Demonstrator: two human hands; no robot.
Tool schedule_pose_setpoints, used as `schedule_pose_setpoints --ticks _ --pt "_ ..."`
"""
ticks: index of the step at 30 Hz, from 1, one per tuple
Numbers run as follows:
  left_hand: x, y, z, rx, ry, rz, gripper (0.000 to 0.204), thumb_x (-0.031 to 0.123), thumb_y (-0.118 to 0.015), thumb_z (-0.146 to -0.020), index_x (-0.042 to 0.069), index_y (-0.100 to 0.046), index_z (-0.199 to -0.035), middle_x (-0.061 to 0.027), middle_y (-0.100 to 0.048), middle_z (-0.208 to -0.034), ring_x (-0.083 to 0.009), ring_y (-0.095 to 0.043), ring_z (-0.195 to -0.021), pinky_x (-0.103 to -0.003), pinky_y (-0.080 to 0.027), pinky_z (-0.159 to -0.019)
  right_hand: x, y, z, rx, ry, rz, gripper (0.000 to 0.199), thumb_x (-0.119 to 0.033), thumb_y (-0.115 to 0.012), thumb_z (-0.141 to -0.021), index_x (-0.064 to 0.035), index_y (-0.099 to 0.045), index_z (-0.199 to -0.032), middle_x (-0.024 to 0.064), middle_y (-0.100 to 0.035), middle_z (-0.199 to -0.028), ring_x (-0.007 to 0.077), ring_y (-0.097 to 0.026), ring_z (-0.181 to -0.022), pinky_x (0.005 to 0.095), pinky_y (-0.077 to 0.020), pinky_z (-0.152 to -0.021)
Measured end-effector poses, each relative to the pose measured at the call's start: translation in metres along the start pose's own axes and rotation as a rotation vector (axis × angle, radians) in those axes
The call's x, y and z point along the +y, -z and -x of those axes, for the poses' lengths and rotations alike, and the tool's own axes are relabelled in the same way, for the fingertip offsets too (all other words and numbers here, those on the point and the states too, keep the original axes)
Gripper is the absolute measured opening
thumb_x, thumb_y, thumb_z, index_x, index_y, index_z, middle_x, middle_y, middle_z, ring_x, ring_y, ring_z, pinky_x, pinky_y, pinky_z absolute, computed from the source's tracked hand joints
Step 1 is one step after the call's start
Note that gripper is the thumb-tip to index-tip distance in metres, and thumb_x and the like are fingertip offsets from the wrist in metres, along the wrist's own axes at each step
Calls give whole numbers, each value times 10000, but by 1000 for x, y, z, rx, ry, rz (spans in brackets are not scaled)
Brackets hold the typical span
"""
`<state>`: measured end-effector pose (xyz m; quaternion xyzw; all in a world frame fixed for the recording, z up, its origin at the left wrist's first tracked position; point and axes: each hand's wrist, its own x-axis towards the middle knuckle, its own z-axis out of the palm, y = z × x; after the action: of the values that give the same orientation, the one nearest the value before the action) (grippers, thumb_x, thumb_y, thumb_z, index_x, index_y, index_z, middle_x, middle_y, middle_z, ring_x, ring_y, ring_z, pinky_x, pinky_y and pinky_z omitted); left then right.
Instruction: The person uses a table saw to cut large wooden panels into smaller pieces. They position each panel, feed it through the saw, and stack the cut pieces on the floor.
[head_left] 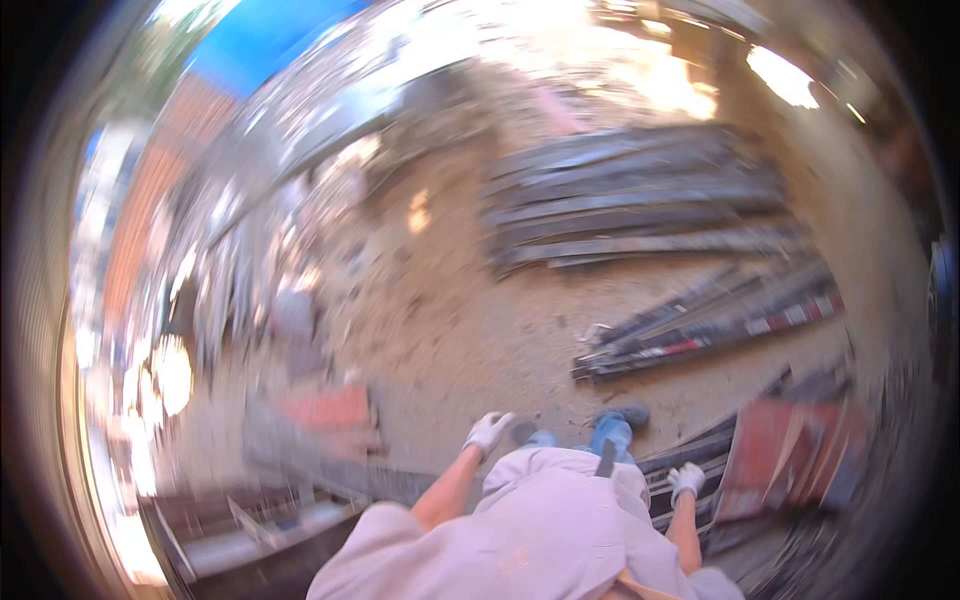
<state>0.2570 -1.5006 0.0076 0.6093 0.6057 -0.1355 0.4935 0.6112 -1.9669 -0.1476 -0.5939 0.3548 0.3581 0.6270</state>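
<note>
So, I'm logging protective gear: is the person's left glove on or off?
On: the white glove covers the left hand, with the bare forearm showing beyond the wrist.

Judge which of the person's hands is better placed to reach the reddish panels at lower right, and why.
Probably the right hand: it appears close beside the reddish panels, while the left hand is on the body's far side.
</note>
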Motion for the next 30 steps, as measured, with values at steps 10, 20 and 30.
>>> schedule_pose_setpoints --ticks 10,20,30 --pt "-263 39 42 288 424 575 693 642 -669 -949 74 -705 -1344 -181 -704 -1366 -328 -649 -1292 -431 -500 -1083 9 -201 74 100 399 992 293 87 -510 -890 -38 -710 -1064 92 -612 -741 227 -590 -527 361 -455 -448" --pt "-393 4 37 334 714 765 667 667 -559 -983 55 -792 -1109 -229 -756 -1175 -435 -692 -1155 -504 -529 -979 55 -431 100 -239 394 1243 277 69 -546 -926 -28 -653 -1162 133 -648 -911 274 -688 -638 392 -572 -514" --pt "-283 173 -79 431 501 1204 428 423 -702 -1017 21 -727 -1162 -23 -686 -905 -148 -625 -800 -331 -528 -689 95 -571 48 -380 741 2333 255 -255 -778 -849 -73 -794 -1027 193 -777 -1030 390 -749 -977 488 -593 -851"
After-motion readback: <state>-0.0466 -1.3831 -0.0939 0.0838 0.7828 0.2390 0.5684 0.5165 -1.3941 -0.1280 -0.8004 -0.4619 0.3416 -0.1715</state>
